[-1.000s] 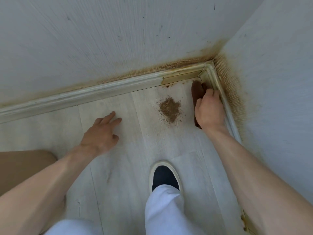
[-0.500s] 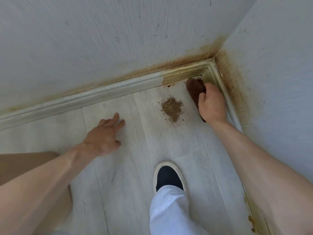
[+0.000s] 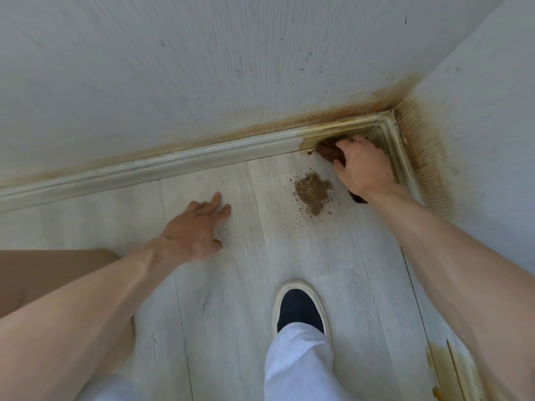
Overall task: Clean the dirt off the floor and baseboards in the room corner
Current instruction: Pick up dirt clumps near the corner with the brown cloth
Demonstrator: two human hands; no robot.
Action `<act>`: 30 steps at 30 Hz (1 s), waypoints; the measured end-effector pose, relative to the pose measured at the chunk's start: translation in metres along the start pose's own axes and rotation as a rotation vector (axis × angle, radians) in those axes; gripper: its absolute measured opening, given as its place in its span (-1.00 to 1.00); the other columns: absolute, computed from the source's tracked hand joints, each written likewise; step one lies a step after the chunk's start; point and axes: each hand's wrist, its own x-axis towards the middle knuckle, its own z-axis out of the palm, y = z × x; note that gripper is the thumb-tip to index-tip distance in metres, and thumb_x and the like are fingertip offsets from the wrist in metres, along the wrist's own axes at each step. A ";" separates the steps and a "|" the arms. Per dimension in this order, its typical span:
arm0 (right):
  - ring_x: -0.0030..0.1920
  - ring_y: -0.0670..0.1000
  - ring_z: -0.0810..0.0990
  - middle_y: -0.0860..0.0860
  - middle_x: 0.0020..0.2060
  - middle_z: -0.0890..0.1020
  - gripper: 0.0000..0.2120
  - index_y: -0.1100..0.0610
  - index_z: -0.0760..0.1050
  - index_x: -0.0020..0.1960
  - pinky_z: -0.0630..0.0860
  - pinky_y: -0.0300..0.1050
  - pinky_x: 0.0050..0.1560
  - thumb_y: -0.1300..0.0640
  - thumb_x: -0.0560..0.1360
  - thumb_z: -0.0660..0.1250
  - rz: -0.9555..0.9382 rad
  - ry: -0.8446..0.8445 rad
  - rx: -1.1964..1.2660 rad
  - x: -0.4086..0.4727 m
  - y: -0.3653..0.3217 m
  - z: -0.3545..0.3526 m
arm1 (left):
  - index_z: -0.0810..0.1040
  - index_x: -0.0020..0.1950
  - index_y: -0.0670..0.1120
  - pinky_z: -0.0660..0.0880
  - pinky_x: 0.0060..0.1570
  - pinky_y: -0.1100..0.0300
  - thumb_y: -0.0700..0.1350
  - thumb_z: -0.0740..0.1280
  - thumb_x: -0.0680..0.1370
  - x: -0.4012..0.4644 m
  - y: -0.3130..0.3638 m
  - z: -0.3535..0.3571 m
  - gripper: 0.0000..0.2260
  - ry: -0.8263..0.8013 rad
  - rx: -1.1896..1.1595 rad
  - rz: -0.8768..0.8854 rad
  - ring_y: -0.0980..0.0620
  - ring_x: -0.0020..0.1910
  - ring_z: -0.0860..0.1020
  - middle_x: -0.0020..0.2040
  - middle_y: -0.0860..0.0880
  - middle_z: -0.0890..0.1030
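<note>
One shoe (image 3: 299,306) and one white trouser leg (image 3: 298,360) stand nearest on the pale floor (image 3: 225,314). One brown stain (image 3: 441,360) marks the floor edge at lower right.

The left hand (image 3: 189,237) rests on the floor, fingers spread and holding nothing. It sits as it did a second ago and appears to serve as a brace.

One pile of dirt (image 3: 313,192) lies between the two hands, just beside the right one. Its shape is unchanged from the earlier frames.

The change is at the right hand (image 3: 363,166). Over the last second it has travelled from the right-hand baseboard (image 3: 405,166) up into the corner and across to the foot of the back baseboard (image 3: 179,164). Its fingers are curled over one brown cloth (image 3: 328,151), pressing it where floor meets back baseboard. A second brown patch under the wrist seems to be the same cloth's tail.

Judgement: wiping has shifted to the back baseboard; both baseboards are yellowed near the corner, and brown staining on both walls (image 3: 202,68) remains. The pile is not yet collected. Task well short of done.

Count: two hands, one cloth, one pile, two baseboards.
</note>
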 end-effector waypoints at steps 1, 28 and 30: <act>0.02 0.25 0.60 0.14 0.09 0.55 -0.75 0.16 0.58 0.22 0.58 0.09 -0.09 0.10 0.59 0.32 -0.039 -0.033 -0.029 0.002 -0.008 0.000 | -0.13 0.67 0.19 0.14 0.56 0.08 0.02 0.29 0.65 0.000 0.000 0.001 -0.26 0.000 0.001 0.000 0.01 0.65 -0.08 0.65 0.19 -0.31; 0.04 0.19 0.62 0.09 0.16 0.54 -0.78 0.17 0.56 0.22 0.34 -0.04 -0.21 0.12 0.63 0.27 -0.253 -0.204 -0.310 0.013 -0.077 -0.003 | -0.11 0.68 0.17 0.21 0.54 0.05 0.01 0.28 0.65 -0.003 0.001 -0.002 -0.27 0.000 -0.027 0.006 0.01 0.64 -0.08 0.66 0.16 -0.30; 0.02 0.20 0.62 0.11 0.13 0.55 -0.80 0.17 0.55 0.18 0.36 -0.03 -0.21 0.12 0.63 0.26 -0.228 -0.140 -0.345 0.016 -0.071 -0.009 | -0.11 0.68 0.17 0.22 0.53 0.06 0.01 0.28 0.65 -0.003 0.002 -0.002 -0.27 0.002 -0.023 0.010 0.01 0.64 -0.07 0.66 0.15 -0.30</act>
